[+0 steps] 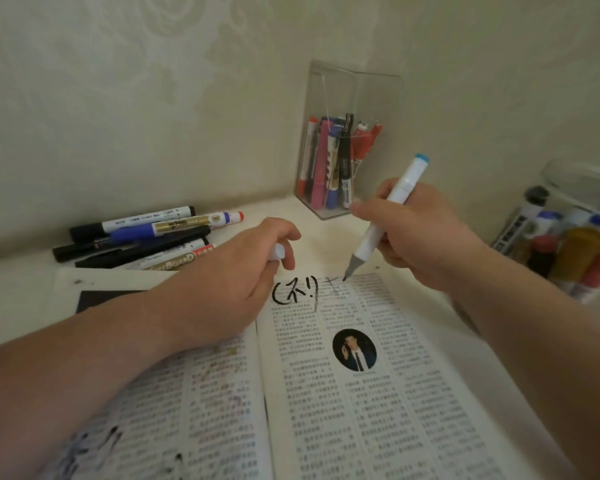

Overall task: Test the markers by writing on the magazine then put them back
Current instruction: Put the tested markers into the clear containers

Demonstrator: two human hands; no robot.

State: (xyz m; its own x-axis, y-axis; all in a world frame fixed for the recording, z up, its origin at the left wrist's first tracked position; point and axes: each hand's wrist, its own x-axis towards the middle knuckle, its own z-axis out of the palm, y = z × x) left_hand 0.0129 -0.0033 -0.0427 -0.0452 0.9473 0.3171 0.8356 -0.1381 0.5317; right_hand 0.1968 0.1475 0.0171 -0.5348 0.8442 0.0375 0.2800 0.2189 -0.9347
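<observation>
An open magazine [343,393] lies on the white desk, with black scribbles at the top of its right page. My right hand [420,233] grips a white marker [383,223] with a blue end cap. Its grey tip touches the page just right of the scribbles. My left hand [243,275] rests on the magazine's spine and holds the marker's white cap [277,251] in curled fingers.
Several loose markers [142,237] lie in a pile at the back left by the wall. A clear upright box [340,147] with several markers stands in the corner. A clear jar [568,237] of markers lies at the right edge.
</observation>
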